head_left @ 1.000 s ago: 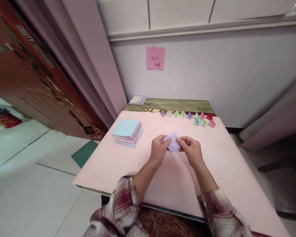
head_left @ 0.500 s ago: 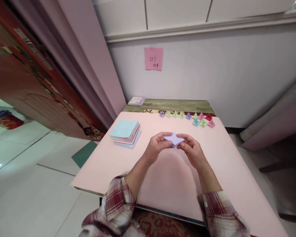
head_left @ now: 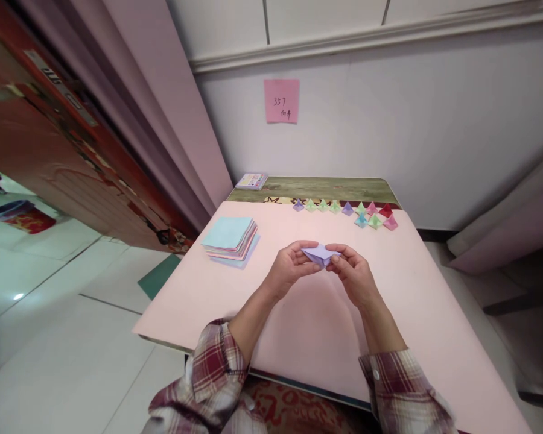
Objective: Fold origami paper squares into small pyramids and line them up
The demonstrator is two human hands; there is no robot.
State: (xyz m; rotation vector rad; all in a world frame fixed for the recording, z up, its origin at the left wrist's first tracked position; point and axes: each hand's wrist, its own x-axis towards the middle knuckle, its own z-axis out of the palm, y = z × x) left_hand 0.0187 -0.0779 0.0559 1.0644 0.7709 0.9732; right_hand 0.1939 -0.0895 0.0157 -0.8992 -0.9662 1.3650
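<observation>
Between both hands, above the pink tabletop, is a folded piece of lavender origami paper (head_left: 320,254), pointed at its sides and slightly parted along the near edge. My left hand (head_left: 290,265) pinches its left corner, thumb below and fingers along the top. At the right corner, my right hand (head_left: 353,272) grips it with thumb and fingertips. The fingers cover both side tips. Beyond the hands, several small folded paper pieces (head_left: 347,208) in purple, green, pink, red and blue stand in rows near the table's far edge.
A stack of square coloured paper (head_left: 228,234), light blue on top, sits on the table's left side. A small packet (head_left: 251,181) lies at the far left corner. The pink note (head_left: 282,101) is stuck on the wall; a red door (head_left: 72,157) stands at left.
The lavender paper was a flatter diamond facing me; now it is tilted and its near edge has parted a little. Both hands keep their hold, and the camera view has shifted slightly.
</observation>
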